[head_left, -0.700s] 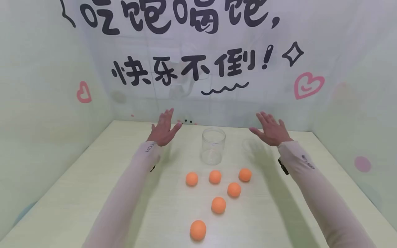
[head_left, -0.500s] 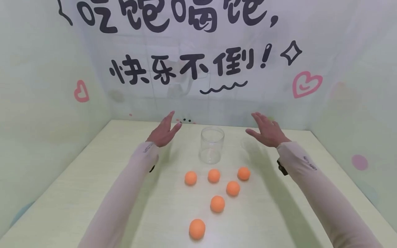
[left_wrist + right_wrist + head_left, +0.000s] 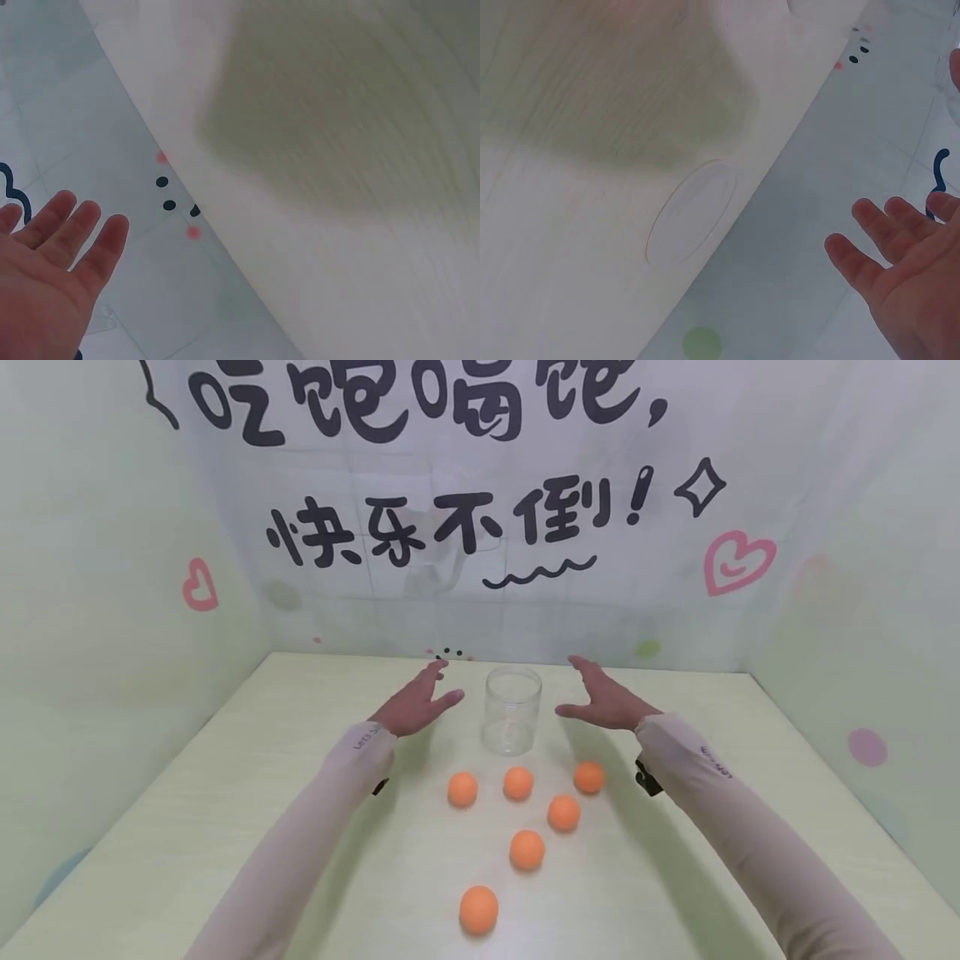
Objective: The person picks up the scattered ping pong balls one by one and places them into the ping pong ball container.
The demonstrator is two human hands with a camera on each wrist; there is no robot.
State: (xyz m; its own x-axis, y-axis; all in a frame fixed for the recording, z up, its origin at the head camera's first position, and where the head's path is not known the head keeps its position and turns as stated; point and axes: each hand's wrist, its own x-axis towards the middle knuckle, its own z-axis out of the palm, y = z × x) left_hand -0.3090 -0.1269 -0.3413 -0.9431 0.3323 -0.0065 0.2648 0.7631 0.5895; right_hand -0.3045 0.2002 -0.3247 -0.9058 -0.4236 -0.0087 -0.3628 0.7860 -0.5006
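A clear, see-through jar (image 3: 512, 718) stands upright near the back of the table. My left hand (image 3: 414, 705) hovers to its left, fingers extended and holding nothing; its fingers also show in the left wrist view (image 3: 82, 240). On the jar's other side is my right hand (image 3: 611, 702), likewise bare, with thumb and fingers spread apart. Both hands are apart from the jar. The right wrist view has a thin clear disc (image 3: 691, 216) lying flat on the table; in the head view the right hand covers its place.
Several orange balls lie in front of the jar, among them a left one (image 3: 462, 789), a right one (image 3: 589, 777) and the nearest one (image 3: 478, 910). A printed cloth wall (image 3: 465, 610) rises behind the pale table (image 3: 247, 777), with side walls left and right.
Both hands have come inward toward the jar and dropped lower, the right one farther. The jar and the balls keep their places; the camera view shifts slightly.
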